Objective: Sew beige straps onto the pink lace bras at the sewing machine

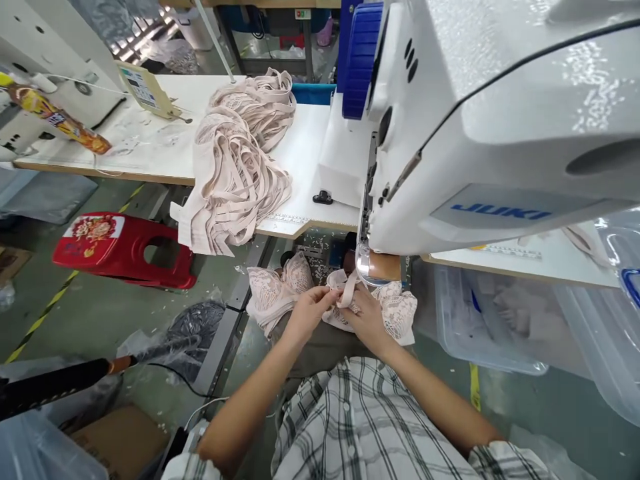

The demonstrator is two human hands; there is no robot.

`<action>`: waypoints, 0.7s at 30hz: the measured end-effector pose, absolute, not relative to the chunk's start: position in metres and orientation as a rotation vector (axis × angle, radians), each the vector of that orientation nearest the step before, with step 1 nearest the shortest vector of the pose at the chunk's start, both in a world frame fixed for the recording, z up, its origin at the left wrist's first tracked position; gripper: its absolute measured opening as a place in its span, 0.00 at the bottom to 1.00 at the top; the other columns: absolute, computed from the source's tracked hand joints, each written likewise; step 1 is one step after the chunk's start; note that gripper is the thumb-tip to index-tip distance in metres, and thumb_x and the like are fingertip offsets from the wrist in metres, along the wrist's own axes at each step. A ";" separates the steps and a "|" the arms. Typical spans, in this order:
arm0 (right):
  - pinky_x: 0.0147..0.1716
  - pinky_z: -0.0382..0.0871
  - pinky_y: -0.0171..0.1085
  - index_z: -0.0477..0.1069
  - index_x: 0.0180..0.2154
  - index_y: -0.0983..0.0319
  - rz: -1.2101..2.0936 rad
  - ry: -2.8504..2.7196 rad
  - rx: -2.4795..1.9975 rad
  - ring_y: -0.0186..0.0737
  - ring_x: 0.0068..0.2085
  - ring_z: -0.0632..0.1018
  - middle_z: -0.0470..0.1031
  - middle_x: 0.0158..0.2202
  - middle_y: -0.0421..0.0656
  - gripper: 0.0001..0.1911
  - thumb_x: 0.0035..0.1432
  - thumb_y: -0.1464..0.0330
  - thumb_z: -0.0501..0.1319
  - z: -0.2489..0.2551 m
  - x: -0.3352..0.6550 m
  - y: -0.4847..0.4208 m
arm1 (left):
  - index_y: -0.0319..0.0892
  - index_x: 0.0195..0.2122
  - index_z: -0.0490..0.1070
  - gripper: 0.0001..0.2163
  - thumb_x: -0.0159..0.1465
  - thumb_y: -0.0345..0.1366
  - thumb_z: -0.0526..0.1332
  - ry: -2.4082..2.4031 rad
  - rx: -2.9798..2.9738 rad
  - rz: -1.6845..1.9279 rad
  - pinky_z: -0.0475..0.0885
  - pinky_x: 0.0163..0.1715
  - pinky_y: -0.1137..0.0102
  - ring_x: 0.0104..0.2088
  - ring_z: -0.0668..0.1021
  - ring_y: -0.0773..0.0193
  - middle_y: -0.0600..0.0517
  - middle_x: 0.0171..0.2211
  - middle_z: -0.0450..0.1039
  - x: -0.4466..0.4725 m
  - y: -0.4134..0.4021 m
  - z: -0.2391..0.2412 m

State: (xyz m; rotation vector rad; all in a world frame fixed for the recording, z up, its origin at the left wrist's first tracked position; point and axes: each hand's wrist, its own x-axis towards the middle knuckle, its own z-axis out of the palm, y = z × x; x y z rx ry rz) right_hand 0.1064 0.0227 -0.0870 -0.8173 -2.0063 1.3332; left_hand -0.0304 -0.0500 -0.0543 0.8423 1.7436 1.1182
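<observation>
Both of my hands work a pale pink lace garment [395,310] in my lap, just under the head of a white JUKI sewing machine [480,133]. My left hand [309,312] pinches the fabric's edge with closed fingers. My right hand [367,319] grips the same piece, and a pale strap [350,288] runs up between the hands towards the machine. A second lace piece [273,290] hangs to the left of my left hand.
A heap of pink strapped garments [235,173] spills over the white table's [150,143] edge. A red plastic stool [120,248] stands on the floor at left. Clear plastic bins [500,327] sit at right. A dark bag [193,327] and a cardboard box [123,440] lie at lower left.
</observation>
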 end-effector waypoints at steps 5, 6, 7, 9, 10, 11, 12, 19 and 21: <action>0.32 0.74 0.38 0.75 0.40 0.58 1.045 -2.211 -0.715 0.41 0.33 0.77 0.77 0.34 0.44 0.10 0.64 0.61 0.59 -0.084 0.126 0.032 | 0.40 0.33 0.73 0.19 0.64 0.53 0.56 1.756 0.820 1.215 0.67 0.30 0.72 0.29 0.70 0.65 0.54 0.26 0.70 -0.023 -0.045 -0.051; 0.31 0.73 0.37 0.75 0.43 0.58 1.006 -2.235 -0.745 0.39 0.30 0.76 0.77 0.33 0.44 0.11 0.65 0.60 0.59 -0.082 0.128 0.035 | 0.40 0.34 0.74 0.18 0.64 0.52 0.57 1.745 0.837 1.208 0.67 0.30 0.72 0.29 0.71 0.65 0.54 0.27 0.71 -0.023 -0.046 -0.048; 0.30 0.73 0.37 0.75 0.47 0.58 0.962 -2.265 -0.776 0.38 0.29 0.76 0.77 0.33 0.43 0.14 0.66 0.60 0.58 -0.079 0.129 0.038 | 0.40 0.35 0.75 0.18 0.64 0.51 0.58 1.730 0.857 1.194 0.67 0.30 0.72 0.29 0.71 0.64 0.53 0.27 0.72 -0.023 -0.046 -0.045; 0.30 0.73 0.37 0.75 0.51 0.58 0.880 -2.324 -0.819 0.39 0.28 0.76 0.78 0.33 0.44 0.17 0.66 0.59 0.57 -0.074 0.128 0.043 | 0.40 0.38 0.76 0.17 0.65 0.49 0.57 1.717 0.898 1.173 0.68 0.33 0.72 0.32 0.74 0.62 0.51 0.31 0.76 -0.021 -0.046 -0.039; 0.30 0.72 0.37 0.75 0.52 0.58 0.858 -2.342 -0.833 0.39 0.28 0.76 0.78 0.31 0.43 0.17 0.66 0.59 0.57 -0.072 0.127 0.046 | 0.40 0.39 0.76 0.17 0.65 0.48 0.57 1.718 0.913 1.163 0.69 0.34 0.71 0.34 0.75 0.61 0.50 0.33 0.77 -0.019 -0.045 -0.037; 0.28 0.72 0.36 0.75 0.51 0.58 0.848 -2.349 -0.844 0.39 0.28 0.76 0.78 0.30 0.43 0.17 0.66 0.60 0.57 -0.071 0.126 0.047 | 0.40 0.40 0.77 0.17 0.66 0.48 0.56 1.722 0.920 1.150 0.70 0.35 0.70 0.35 0.76 0.60 0.49 0.34 0.78 -0.018 -0.044 -0.034; 0.27 0.72 0.36 0.76 0.50 0.58 0.841 -2.341 -0.847 0.39 0.28 0.76 0.78 0.30 0.43 0.16 0.66 0.60 0.57 -0.071 0.124 0.049 | 0.41 0.40 0.77 0.17 0.67 0.48 0.55 1.727 0.919 1.134 0.70 0.35 0.70 0.36 0.77 0.60 0.49 0.35 0.78 -0.017 -0.043 -0.032; 0.34 0.75 0.35 0.79 0.38 0.58 0.700 -2.184 -0.748 0.38 0.35 0.80 0.81 0.35 0.44 0.14 0.69 0.63 0.55 -0.080 0.126 0.040 | 0.42 0.30 0.71 0.17 0.66 0.48 0.51 1.787 0.947 1.053 0.67 0.31 0.71 0.30 0.73 0.63 0.53 0.26 0.71 -0.009 -0.034 -0.028; 0.37 0.75 0.34 0.79 0.37 0.58 0.630 -2.206 -0.647 0.38 0.38 0.81 0.82 0.36 0.43 0.13 0.69 0.66 0.55 -0.082 0.133 0.039 | 0.42 0.27 0.68 0.18 0.64 0.50 0.52 1.835 0.987 1.038 0.66 0.28 0.71 0.26 0.71 0.64 0.54 0.23 0.67 -0.005 -0.031 -0.029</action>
